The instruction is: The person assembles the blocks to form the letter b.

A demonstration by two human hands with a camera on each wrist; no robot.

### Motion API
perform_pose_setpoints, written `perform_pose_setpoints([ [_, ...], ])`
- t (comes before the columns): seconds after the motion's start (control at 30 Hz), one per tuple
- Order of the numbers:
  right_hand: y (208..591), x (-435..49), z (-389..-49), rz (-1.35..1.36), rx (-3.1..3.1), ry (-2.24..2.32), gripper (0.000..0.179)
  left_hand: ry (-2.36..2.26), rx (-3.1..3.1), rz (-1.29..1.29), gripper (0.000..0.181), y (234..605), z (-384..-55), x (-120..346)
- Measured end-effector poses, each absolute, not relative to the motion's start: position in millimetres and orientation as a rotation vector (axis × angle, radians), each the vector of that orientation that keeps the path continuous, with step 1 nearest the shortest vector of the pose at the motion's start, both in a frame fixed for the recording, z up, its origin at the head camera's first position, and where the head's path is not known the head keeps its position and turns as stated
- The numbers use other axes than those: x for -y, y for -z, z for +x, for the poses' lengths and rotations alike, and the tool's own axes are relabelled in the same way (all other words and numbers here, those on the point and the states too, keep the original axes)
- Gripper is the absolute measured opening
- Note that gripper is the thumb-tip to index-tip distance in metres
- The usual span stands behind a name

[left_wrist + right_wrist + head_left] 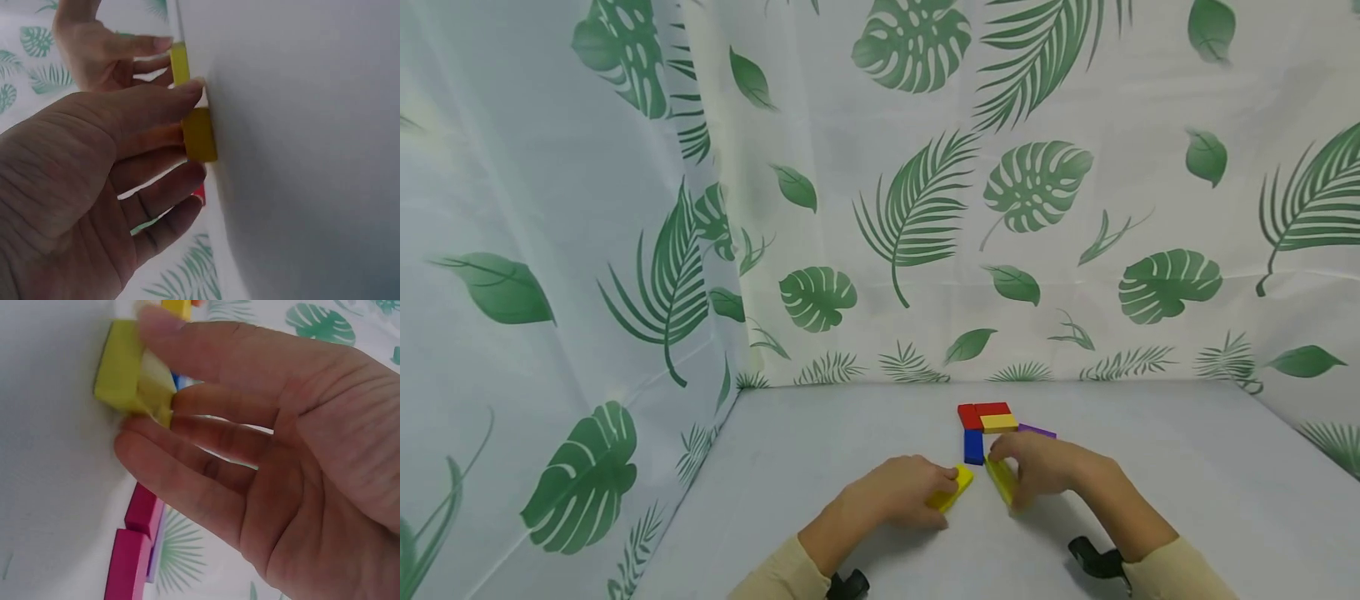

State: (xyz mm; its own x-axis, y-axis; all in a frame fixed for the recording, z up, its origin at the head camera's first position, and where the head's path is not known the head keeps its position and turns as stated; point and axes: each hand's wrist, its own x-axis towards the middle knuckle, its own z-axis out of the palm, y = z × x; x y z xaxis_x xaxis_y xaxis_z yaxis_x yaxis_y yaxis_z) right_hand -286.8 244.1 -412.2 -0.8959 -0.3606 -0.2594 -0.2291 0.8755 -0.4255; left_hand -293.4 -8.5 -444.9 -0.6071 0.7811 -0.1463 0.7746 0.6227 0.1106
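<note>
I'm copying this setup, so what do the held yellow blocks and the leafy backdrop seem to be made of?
Yellow blocks: perhaps painted wood or plastic, fairly smooth; flat faces carry solid colour, but no grain shows to settle it.
Backdrop: probably thin fabric or plastic sheeting, smooth and printed, judging by its creases.

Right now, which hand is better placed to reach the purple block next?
Probably the right hand: it is nearer the purple block than the left hand is, though each grips a yellow block.
</note>
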Motion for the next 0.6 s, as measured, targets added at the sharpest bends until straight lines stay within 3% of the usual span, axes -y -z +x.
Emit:
perform_pose_setpoints([
  [0.3, 406, -238, -280, -0.4, -2.688, 0.514, 0.057, -0.276, -2.588, 1.195, 0.056, 436, -297, 24],
  [0.6, 405, -230, -277, -0.409, -2.686, 0.43, 0.054, -0.148, -2.695, 1.227, 0.052, 442, -299, 25],
])
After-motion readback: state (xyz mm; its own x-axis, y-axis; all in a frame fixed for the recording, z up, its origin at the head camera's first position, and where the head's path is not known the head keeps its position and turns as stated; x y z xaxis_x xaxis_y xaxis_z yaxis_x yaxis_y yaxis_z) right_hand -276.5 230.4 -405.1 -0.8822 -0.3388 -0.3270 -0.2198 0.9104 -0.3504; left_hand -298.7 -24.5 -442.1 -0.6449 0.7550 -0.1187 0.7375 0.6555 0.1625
